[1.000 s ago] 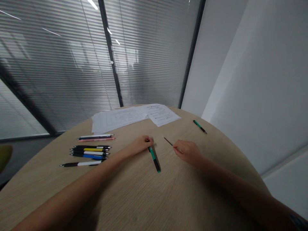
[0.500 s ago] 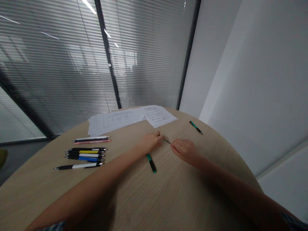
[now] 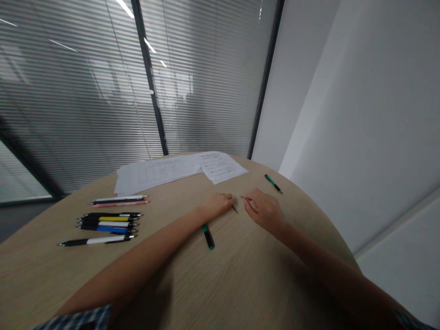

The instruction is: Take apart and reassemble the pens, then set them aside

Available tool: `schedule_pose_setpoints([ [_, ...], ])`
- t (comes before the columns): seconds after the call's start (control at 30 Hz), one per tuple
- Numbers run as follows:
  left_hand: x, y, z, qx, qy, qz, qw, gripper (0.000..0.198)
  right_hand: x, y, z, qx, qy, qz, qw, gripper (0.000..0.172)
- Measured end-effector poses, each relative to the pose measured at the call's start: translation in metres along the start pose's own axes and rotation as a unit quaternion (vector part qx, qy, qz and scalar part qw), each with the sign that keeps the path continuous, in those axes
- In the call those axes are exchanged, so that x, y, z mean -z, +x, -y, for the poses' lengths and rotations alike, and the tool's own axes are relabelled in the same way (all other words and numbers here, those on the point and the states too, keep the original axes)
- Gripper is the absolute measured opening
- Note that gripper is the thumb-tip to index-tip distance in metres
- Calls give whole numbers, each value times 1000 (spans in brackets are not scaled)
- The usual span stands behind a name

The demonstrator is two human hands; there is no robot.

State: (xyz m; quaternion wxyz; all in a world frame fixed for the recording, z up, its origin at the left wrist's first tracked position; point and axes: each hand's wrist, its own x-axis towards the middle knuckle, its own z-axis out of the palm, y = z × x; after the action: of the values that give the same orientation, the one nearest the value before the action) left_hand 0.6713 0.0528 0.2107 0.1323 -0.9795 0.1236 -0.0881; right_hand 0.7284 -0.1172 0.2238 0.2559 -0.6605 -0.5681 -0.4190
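Our right hand (image 3: 264, 211) pinches a thin pen refill (image 3: 234, 209) between its fingers (image 3: 250, 205). Our left hand (image 3: 217, 205), fingers together, rests just beside it, near a green-and-black pen (image 3: 208, 237) on the table (image 3: 240, 279).

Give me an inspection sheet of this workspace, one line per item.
Surface: light wood table with a curved edge.
Things: left hand and right hand sit close together beside a thin dark pen part; a green-and-black pen barrel lies just past the left forearm.
Clutter: papers, a group of pens, a green-and-black pen piece.
Grips: both bare; cannot tell whether either is holding anything.
Cables: nothing seen.
Surroundings: window blinds, white wall.
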Motion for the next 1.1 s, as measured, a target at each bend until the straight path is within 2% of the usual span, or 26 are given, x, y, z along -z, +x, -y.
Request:
schedule_pose_setpoints([
  [0.17,-2,9,-5,-39,-1,5,999,15,2,2,-7,-81,30,-17,996,11],
  [0.37,2,14,-9,-50,-10,16,999,16,-3,-1,-9,-106,44,4,993,11],
  [0.5,2,9,-2,-36,-12,18,999,17,-6,-3,-9,-112,55,31,992,13],
  [0.6,8,-8,9,-6,-10,17,1000,20,-12,-7,-6,-82,75,72,991,15],
  [0.7,17,-35,22,18,-11,17,1000,21,-21,-13,0,-35,81,139,986,17],
  [0.77,22,-54,31,28,-44,17,998,20,-27,-17,5,-12,65,185,981,18],
  [0.87,22,-78,40,9,-108,-13,994,23,-34,-19,9,-13,46,235,971,17],
  [0.97,16,-95,39,-19,-150,-40,988,26,-39,-21,10,-34,58,258,964,13],
  [1.1,8,-108,24,-15,-151,-67,986,31,-45,-26,6,-56,95,279,954,9],
])
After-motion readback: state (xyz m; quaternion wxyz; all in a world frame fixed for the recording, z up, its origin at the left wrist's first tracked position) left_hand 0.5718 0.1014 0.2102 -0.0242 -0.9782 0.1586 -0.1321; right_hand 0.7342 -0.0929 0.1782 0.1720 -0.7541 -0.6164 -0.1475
